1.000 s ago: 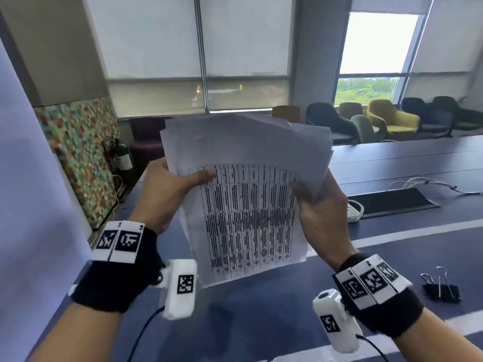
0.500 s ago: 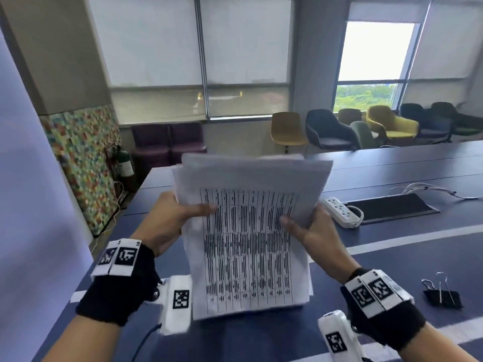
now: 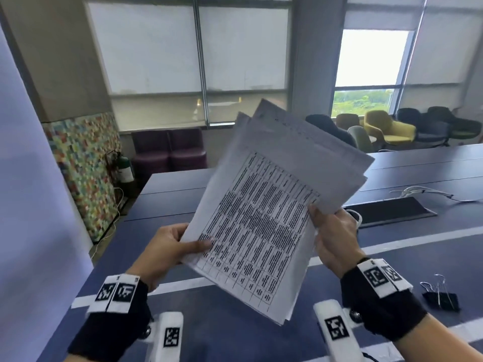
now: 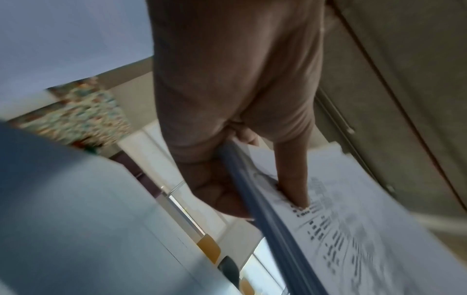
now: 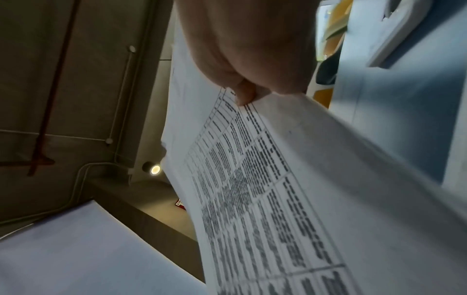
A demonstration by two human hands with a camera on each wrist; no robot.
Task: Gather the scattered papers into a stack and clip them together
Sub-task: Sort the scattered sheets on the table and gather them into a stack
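Note:
A stack of white papers [image 3: 264,218] with a printed table on its top sheet hangs tilted in the air above the dark blue table [image 3: 235,333]. My left hand [image 3: 172,246] pinches the stack's left edge, thumb on the print and fingers behind. My right hand [image 3: 332,236] grips its right edge. The upper sheets fan out unevenly at the top right. In the left wrist view my left hand [image 4: 242,143] clamps the paper edge [image 4: 328,229]. In the right wrist view my right hand [image 5: 250,59] pinches the printed sheet [image 5: 252,199]. A black binder clip [image 3: 440,296] lies on the table at the right.
A black mat [image 3: 389,212] and white cables [image 3: 428,193] lie on the table at the far right. Chairs [image 3: 386,129] stand behind the table by the windows. A white wall [image 3: 31,205] rises close on my left.
The stack stood upright, its bottom edge low by the table. Both hands have lifted it and turned it clockwise, so it now leans to the right.

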